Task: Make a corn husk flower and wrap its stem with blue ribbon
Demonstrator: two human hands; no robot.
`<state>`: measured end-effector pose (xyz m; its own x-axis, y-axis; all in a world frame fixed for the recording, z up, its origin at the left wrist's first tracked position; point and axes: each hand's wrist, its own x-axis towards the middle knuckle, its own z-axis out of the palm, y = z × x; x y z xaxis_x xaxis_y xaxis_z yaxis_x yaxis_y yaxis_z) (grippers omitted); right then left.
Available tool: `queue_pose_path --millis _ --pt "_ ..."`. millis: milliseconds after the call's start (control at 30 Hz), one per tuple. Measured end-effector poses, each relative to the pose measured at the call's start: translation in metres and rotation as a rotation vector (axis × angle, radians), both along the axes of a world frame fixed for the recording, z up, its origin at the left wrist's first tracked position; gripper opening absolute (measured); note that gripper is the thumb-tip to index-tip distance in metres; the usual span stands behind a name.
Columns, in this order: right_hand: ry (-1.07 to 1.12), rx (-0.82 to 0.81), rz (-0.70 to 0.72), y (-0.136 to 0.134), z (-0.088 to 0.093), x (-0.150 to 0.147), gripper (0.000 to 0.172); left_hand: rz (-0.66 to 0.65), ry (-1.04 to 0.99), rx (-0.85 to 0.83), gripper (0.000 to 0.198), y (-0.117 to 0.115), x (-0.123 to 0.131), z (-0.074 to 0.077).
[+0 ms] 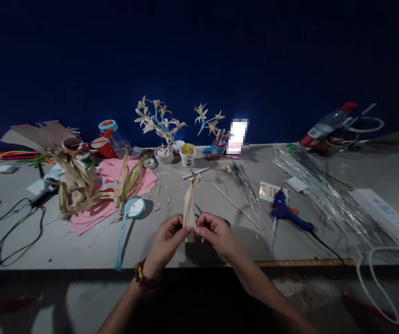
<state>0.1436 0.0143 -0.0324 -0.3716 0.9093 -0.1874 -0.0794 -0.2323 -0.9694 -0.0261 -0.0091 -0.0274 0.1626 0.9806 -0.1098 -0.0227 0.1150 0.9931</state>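
Observation:
Both hands meet over the near edge of the grey table (220, 250). My left hand (166, 243), with a beaded bracelet at the wrist, and my right hand (216, 234) each pinch the lower end of a pale dried husk strip (188, 206). The strip stands upright between the fingers and tapers to a point away from me. Both hands are closed on it.
Dried husks (77, 185) lie on pink paper (112, 195) at left, beside a light blue hand mirror (129, 213) and black cables (15, 222). A blue glue gun (286, 213), thin wires (320, 190) and a white power strip (387, 215) lie right. Husk flowers (159, 120) and cups stand behind.

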Motion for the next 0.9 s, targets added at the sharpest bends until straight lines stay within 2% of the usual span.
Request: queue_pose_path --millis 167,400,633,900 --pt "0.014 0.019 0.012 0.000 0.000 0.001 0.022 0.015 -0.005 -0.004 0.024 0.000 0.000 -0.001" --pt "0.014 0.011 0.012 0.001 0.002 0.000 0.025 -0.004 0.207 0.141 0.021 0.002 -0.002 0.005" --pt "-0.064 0.087 -0.023 0.002 0.002 0.001 0.020 -0.002 0.291 0.190 0.020 0.001 0.002 0.009" --pt "-0.185 0.203 0.022 0.005 -0.001 0.005 0.016 0.029 0.387 0.254 0.012 -0.001 0.006 0.012"
